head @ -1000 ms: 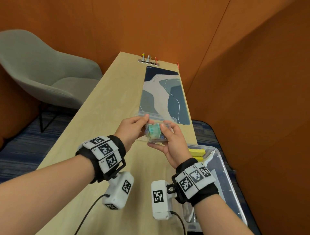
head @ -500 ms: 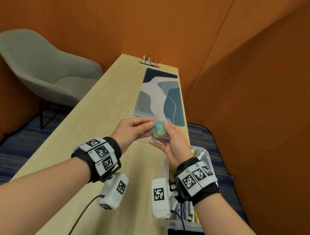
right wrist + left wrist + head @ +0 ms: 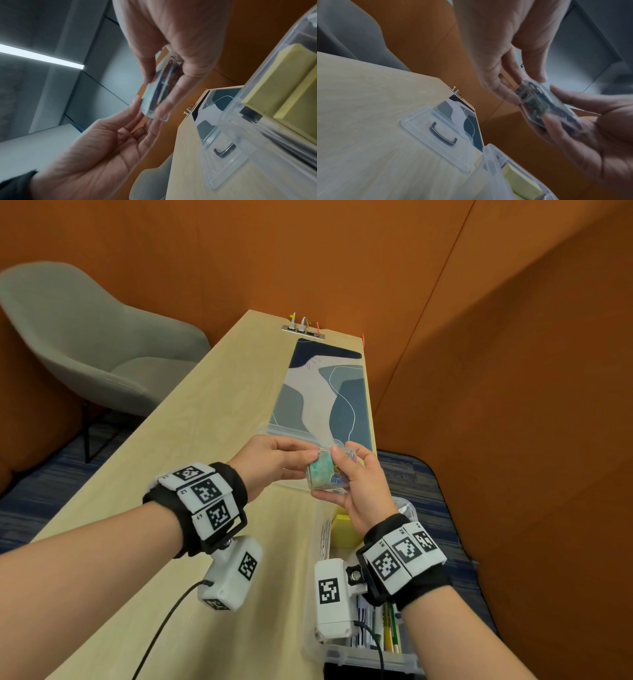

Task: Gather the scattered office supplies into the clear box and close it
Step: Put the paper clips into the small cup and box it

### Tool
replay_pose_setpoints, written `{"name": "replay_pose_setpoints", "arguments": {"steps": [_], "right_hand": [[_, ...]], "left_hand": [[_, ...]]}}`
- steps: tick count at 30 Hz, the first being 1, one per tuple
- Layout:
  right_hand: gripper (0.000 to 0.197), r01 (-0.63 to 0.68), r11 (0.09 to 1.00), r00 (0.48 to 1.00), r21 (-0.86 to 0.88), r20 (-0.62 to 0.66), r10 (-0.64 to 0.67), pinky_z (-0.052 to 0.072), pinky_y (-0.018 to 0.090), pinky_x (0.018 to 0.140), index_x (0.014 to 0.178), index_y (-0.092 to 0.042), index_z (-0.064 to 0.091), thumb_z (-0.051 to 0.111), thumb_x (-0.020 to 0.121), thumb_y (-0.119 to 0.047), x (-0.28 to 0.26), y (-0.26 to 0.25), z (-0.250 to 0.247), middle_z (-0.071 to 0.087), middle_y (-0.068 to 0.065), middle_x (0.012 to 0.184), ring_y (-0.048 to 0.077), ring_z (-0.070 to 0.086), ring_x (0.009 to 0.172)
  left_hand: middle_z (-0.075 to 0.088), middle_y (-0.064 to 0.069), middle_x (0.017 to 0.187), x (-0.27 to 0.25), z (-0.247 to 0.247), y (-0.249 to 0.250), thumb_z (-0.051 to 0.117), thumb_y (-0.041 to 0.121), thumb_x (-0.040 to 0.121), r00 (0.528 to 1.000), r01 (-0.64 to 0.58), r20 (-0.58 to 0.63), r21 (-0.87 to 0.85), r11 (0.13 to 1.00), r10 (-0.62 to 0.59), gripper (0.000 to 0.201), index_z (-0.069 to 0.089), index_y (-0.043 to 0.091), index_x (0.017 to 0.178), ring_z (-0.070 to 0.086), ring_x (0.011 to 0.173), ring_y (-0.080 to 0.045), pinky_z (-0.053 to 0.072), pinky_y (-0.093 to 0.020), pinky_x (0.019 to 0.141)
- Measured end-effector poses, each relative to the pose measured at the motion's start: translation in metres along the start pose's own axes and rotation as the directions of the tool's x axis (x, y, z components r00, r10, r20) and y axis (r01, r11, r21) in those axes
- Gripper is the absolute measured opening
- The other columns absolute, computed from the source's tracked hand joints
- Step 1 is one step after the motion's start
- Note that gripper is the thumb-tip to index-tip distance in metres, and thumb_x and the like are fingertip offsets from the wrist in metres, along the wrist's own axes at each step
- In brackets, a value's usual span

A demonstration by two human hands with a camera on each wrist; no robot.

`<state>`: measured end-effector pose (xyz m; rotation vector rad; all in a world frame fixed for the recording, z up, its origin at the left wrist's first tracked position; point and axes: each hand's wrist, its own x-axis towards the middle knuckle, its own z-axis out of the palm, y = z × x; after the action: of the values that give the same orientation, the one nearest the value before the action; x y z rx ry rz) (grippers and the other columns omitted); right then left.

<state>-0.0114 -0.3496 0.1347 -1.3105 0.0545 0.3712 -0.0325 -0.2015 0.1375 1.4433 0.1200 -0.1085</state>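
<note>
A small clear case [image 3: 323, 477] with a green label and coloured paper clips inside is held in the air above the table's right edge. My right hand [image 3: 346, 470] grips it, fingers under it and thumb on top. My left hand [image 3: 306, 460] pinches its left end between thumb and fingers. In the left wrist view the case [image 3: 544, 106] lies across my right palm. The clear box [image 3: 342, 657] stands open below my right wrist, holding yellow sticky notes [image 3: 342, 530] and pens. Its lid [image 3: 436, 135], with a black handle [image 3: 442, 136], lies flat on the table.
A patterned blue and grey desk mat [image 3: 325, 392] runs along the table's right edge beyond the lid. A socket strip with plugs [image 3: 303, 328] sits at the far end. A grey chair [image 3: 89, 337] stands left of the table. Orange walls close in behind and at right.
Both hands kept hold of the small case and turned it between them, so its green label now faces more to the left. The hands drifted slightly right, nearer the box.
</note>
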Motion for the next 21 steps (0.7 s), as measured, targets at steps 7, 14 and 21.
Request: {"name": "replay_pose_setpoints", "arguments": {"steps": [7, 14, 21], "right_hand": [[0.026, 0.028, 0.999, 1.0, -0.036, -0.005, -0.028, 0.059, 0.037, 0.054, 0.108, -0.018, 0.045, 0.061, 0.088, -0.014, -0.002, -0.009, -0.014, 0.059, 0.009, 0.1, 0.022, 0.064, 0.074], [0.039, -0.007, 0.999, 0.999, -0.047, -0.033, 0.005, 0.057, 0.03, 0.052, 0.112, -0.007, 0.055, 0.056, 0.089, -0.039, -0.002, -0.008, -0.016, 0.066, 0.012, 0.093, 0.02, 0.07, 0.064], [0.035, 0.058, 0.998, 0.993, -0.029, -0.101, -0.06, 0.054, 0.026, 0.046, 0.106, -0.01, 0.061, 0.061, 0.086, -0.038, -0.001, -0.004, -0.021, 0.067, 0.013, 0.091, 0.021, 0.069, 0.062]], "left_hand": [[0.068, -0.008, 0.094, 0.003, 0.013, 0.001, 0.058, 0.004, 0.087, 0.999, 0.004, 0.042, 0.002, 1.0, -0.004, 0.017, 0.067, 0.003, 0.102, 0.064, 0.083, -0.016, 0.056, -0.023, 0.076], [0.065, -0.009, 0.095, 0.002, 0.037, -0.001, 0.062, 0.019, 0.086, 1.0, -0.019, 0.01, 0.022, 1.0, 0.019, 0.004, 0.065, 0.019, 0.083, 0.06, 0.085, -0.018, 0.054, -0.029, 0.075], [0.065, -0.005, 0.089, 0.006, 0.048, 0.0, 0.056, 0.024, 0.091, 0.999, -0.031, 0.024, 0.081, 0.996, 0.03, 0.009, 0.062, 0.019, 0.086, 0.062, 0.071, -0.01, 0.054, -0.022, 0.058]]}}
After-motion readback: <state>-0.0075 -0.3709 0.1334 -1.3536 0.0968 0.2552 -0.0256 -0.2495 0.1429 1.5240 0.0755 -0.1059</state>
